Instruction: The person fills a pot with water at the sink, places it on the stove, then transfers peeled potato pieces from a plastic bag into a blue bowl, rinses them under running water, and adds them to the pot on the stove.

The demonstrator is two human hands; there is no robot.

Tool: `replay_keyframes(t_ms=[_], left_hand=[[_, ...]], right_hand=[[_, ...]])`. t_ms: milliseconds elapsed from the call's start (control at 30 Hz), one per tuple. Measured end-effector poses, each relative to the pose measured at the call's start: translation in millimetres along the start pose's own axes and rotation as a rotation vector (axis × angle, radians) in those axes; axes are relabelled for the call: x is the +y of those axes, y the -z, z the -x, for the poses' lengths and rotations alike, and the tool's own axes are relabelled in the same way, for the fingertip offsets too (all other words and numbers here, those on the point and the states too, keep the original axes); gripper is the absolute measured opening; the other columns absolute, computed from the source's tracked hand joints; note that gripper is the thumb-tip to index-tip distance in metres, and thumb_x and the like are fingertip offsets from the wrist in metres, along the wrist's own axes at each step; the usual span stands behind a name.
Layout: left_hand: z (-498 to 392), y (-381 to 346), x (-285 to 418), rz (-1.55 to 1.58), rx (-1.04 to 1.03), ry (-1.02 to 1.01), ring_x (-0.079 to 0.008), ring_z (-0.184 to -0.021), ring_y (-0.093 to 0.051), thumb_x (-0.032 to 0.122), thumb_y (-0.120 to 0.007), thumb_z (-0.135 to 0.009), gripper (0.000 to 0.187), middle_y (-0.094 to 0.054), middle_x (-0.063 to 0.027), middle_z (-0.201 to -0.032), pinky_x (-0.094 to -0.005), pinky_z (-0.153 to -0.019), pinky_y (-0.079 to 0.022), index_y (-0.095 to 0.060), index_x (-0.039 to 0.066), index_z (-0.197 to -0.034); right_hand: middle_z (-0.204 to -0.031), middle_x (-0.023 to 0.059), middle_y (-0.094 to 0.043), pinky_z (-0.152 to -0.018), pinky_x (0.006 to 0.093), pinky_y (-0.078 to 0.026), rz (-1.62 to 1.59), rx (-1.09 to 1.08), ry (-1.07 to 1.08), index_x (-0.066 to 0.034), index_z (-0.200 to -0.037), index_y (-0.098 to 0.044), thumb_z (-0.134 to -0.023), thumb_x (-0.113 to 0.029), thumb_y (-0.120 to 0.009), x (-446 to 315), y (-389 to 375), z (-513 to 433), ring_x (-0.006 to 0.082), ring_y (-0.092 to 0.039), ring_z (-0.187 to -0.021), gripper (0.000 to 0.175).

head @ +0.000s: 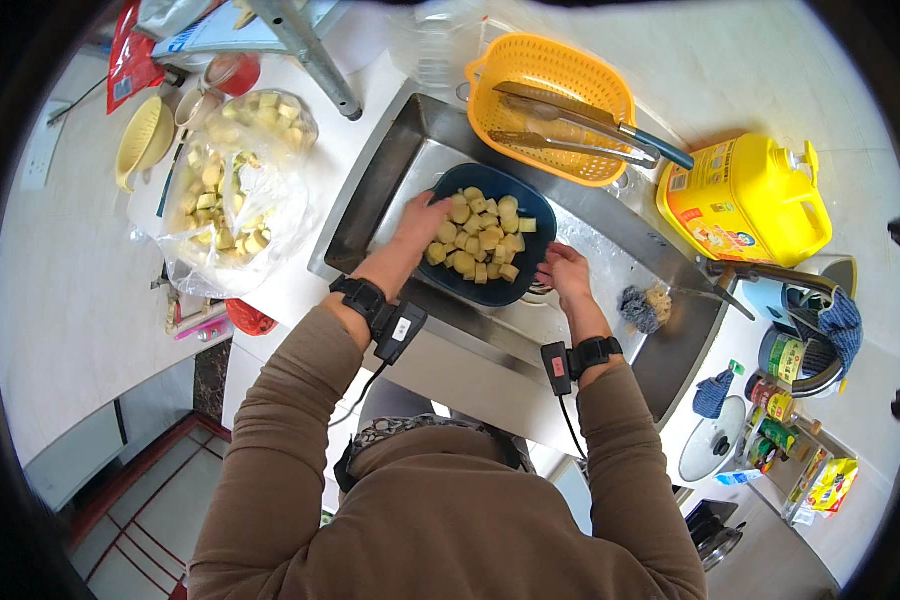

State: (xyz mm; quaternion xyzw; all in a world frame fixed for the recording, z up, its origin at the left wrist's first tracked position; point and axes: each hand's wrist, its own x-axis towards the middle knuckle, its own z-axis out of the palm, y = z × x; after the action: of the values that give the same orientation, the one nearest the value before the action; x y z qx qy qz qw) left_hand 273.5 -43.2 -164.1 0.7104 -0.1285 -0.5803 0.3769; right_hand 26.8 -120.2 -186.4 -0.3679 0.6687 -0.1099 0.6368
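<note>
A dark blue plastic basin (pixel 536 214) sits in the stainless steel sink (pixel 439 154) before me, holding many cut chunks of a pale yellow vegetable (pixel 487 236). My left hand (pixel 424 221) grips its left rim, with the fingertips reaching over the edge beside the chunks. On the opposite side, my right hand (pixel 566 271) has its fingers curled at the basin's outer edge; whether they grip the rim is hard to make out. The sink drain (pixel 538 292) shows partly beneath that hand.
A yellow colander (pixel 555 60) with a knife (pixel 652 142) and metal tongs (pixel 562 142) overhangs the sink's back edge. A faucet (pixel 780 274) and a yellow jug (pixel 750 199) stand right. Scrubbers (pixel 645 307) lie in the sink. Plastic bags of chunks (pixel 232 202) rest left.
</note>
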Motion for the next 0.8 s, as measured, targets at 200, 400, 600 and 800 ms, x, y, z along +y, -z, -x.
replay_keyframes(t_ms=[200, 400, 600, 800], left_hand=[[-32.4, 9.7, -7.9, 0.024, 0.159, 0.204, -0.0298, -0.133, -0.019, 0.050, -0.053, -0.083, 0.079, -0.023, -0.0181, -0.144, -0.0532, -0.101, -0.023, -0.023, 0.005, -0.140], [-16.4, 2.6, 4.9, 0.005, -0.034, 0.325, -0.0362, -0.128, -0.023, 0.058, -0.048, -0.082, 0.075, -0.024, -0.0176, -0.142, -0.0663, -0.096, -0.016, -0.028, 0.013, -0.139], [12.6, -69.0, 4.5, -0.043, -0.283, 0.332, -0.0408, -0.129, -0.018, 0.061, -0.048, -0.081, 0.080, -0.016, -0.0202, -0.143, -0.0686, -0.091, -0.022, -0.023, 0.014, -0.140], [14.5, -169.1, -30.7, -0.025, -0.563, 0.439, -0.0369, -0.132, -0.017, 0.061, -0.046, -0.082, 0.077, -0.023, -0.0201, -0.142, -0.0621, -0.100, -0.016, -0.027, 0.012, -0.138]], right_hand=[[-0.101, 0.0097, -0.060, -0.063, 0.0308, -0.051, 0.140, -0.035, -0.032, -0.0013, -0.114, -0.053, -0.082, -0.006, -0.051, 27.7, 5.3, -27.9, 0.0186, -0.059, -0.080, 0.032], [-0.092, 0.0077, -0.060, -0.067, 0.0328, -0.050, 0.096, -0.142, -0.056, -0.0041, -0.113, -0.050, -0.081, -0.012, -0.056, 20.4, 8.6, -20.0, 0.0195, -0.058, -0.080, 0.034], [-0.100, 0.0083, -0.056, -0.074, 0.0370, -0.049, 0.010, 0.004, -0.140, -0.0009, -0.122, -0.043, -0.076, -0.017, -0.063, 46.3, 100.1, 10.2, 0.0211, -0.055, -0.091, 0.052], [-0.097, 0.0062, -0.054, -0.081, 0.0403, -0.044, -0.037, 0.138, -0.235, -0.0081, -0.112, -0.052, -0.078, -0.021, -0.054, 75.0, 207.9, 18.7, 0.0222, -0.053, -0.092, 0.036]])
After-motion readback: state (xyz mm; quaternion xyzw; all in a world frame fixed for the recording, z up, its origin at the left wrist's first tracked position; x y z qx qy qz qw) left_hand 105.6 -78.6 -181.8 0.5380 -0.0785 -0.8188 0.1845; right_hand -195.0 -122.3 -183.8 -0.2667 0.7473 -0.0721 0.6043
